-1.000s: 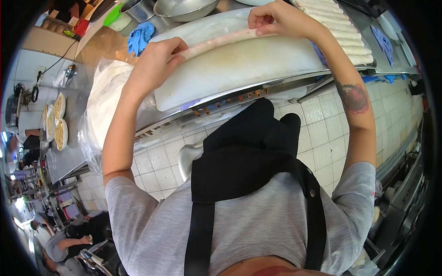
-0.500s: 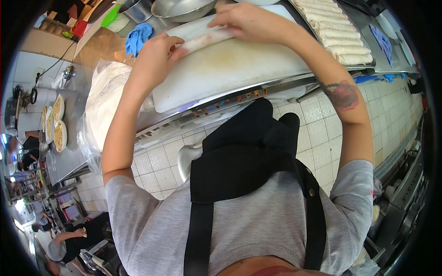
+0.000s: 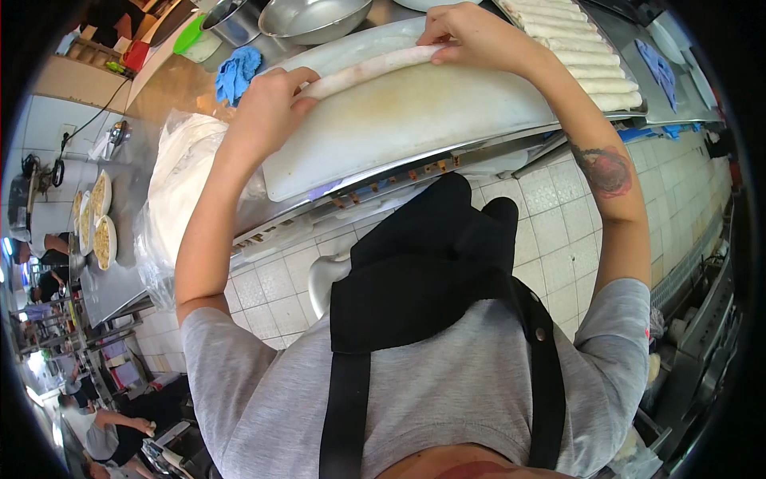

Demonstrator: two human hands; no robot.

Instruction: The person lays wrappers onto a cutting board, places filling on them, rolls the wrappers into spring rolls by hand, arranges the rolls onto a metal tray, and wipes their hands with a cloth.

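A long, thin roll of filled dough (image 3: 371,70) lies on the white cutting board (image 3: 383,132). Its left end is pinched by my left hand (image 3: 274,102), thumb and fingers around it. At the other end, my right hand (image 3: 472,36) grips the roll between thumb and fingertips. To the right of my right hand, similar pale rolls (image 3: 574,52) lie side by side on a metal tray. Plastic-covered sheets of dough (image 3: 187,180) are beside my left forearm.
Behind the board stand a metal bowl (image 3: 315,17), a steel pot (image 3: 231,20) and a green-rimmed tub (image 3: 194,40). A crumpled blue cloth (image 3: 237,73) lies near my left hand. White dishes of filling (image 3: 104,242) stand at far left. Another person (image 3: 104,423) is at lower left.
My right hand has moved right along the roll to its far end, uncovering the middle. My left hand stays at the left end, slightly lower.
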